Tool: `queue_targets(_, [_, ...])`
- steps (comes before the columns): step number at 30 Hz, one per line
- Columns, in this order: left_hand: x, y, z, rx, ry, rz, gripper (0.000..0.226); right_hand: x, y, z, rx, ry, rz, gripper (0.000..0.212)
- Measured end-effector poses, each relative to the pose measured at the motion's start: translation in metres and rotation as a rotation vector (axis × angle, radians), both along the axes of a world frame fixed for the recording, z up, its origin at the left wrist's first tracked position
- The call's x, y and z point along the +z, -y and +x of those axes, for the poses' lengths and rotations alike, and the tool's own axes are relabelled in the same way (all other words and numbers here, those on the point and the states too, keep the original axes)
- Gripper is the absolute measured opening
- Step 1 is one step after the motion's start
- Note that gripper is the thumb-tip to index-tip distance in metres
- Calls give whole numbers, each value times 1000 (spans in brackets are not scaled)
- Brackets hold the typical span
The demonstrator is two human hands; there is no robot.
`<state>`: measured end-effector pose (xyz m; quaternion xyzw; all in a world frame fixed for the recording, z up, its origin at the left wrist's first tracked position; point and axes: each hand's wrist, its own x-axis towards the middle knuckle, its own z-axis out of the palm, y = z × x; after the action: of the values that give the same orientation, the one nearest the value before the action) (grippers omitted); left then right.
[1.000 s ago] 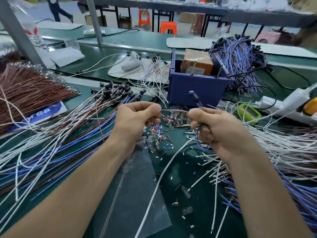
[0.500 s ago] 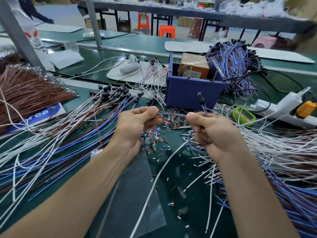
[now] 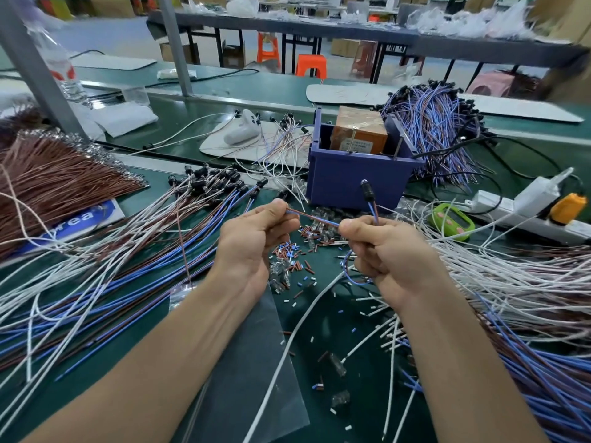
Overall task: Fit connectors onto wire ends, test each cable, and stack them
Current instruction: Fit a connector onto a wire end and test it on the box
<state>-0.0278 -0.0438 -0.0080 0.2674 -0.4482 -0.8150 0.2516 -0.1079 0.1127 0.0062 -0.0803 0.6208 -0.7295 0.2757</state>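
Head-worn wide view, down over workbench [image 3: 319,324]

I work in a factory hall for cable assembly. The long green bench surface [image 3: 256,87] is covered at the left with loose blue, brown and white wires [image 3: 96,266]. At the upper right lies a heap of blue-purple cables with black connectors [image 3: 431,129]. Small cut pieces of coloured insulation [image 3: 297,254] are scattered in the centre. At the top stand long grey work tables [image 3: 351,28], orange plastic stools [image 3: 310,66] and brown cardboard boxes [image 3: 342,47].

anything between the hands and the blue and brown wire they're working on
Nothing visible does. The left hand pinches the blue and brown wire and the right hand grips it further along, the stretch between them bare.
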Motion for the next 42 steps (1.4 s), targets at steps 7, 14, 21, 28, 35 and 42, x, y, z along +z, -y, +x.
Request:
queue_targets(7, [5, 20, 8, 115, -9, 15, 4, 7, -15, -12, -41, 66, -105, 46])
queue_targets(14, [10, 5, 10, -84, -30, -221, 13, 4, -10, -8, 22, 71, -97, 42])
queue_targets(21, [13, 7, 17, -129, -113, -273, 23, 3, -9, -8, 18, 69, -68, 43])
queue_targets(28, [13, 10, 17, -139, -149, -181, 8, 4, -13, -7, 37, 74, -59, 41])
queue_targets(35, [8, 9, 11, -134, -62, -180, 10, 1, -9, -6, 67, 44, -30, 33])
queue_targets(42, [1, 6, 5, -117, -41, -273, 11, 1, -10, -8, 63, 73, -48, 35])
